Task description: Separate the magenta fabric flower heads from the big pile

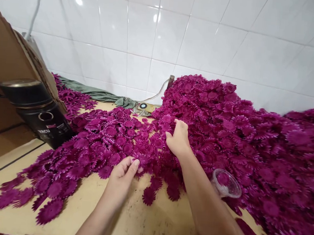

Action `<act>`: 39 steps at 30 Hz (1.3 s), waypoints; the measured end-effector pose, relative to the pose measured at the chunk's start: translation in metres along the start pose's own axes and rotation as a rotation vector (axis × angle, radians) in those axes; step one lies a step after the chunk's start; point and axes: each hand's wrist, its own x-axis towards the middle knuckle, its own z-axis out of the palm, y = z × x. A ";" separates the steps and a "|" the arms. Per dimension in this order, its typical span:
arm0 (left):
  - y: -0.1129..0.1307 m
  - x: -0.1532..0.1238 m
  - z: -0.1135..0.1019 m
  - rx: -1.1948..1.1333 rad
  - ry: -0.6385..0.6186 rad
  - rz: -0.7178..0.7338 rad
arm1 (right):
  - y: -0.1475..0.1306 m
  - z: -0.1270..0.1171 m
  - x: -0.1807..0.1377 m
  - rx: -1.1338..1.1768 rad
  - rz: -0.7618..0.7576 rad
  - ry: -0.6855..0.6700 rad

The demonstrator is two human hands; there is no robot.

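My left hand (122, 172) is closed in a pinch on a magenta fabric flower (141, 159) with fringed petals, just above the tabletop. Farther forward, my right hand (179, 137) reaches over the edge of the big flower heap (211, 103). Its thumb and forefinger are apart, and no flower shows between them; the other fingers are partly hidden. Between and to the left of my hands lies a lower spread of the same flowers (101, 138). A few loose flowers (149, 195) lie on the table in front of my left hand.
A clear plastic cup (227, 183) lies among the flowers beside my right forearm. On the left stand a black vacuum bottle (42, 116) and a cardboard box (10, 57). Green cloth (94, 91) runs along the white tiled wall (141, 34). The tabletop (128, 215) is pale yellow.
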 end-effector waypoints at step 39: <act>-0.005 -0.005 0.011 0.085 -0.028 0.130 | -0.012 -0.017 -0.097 0.417 -0.020 -0.815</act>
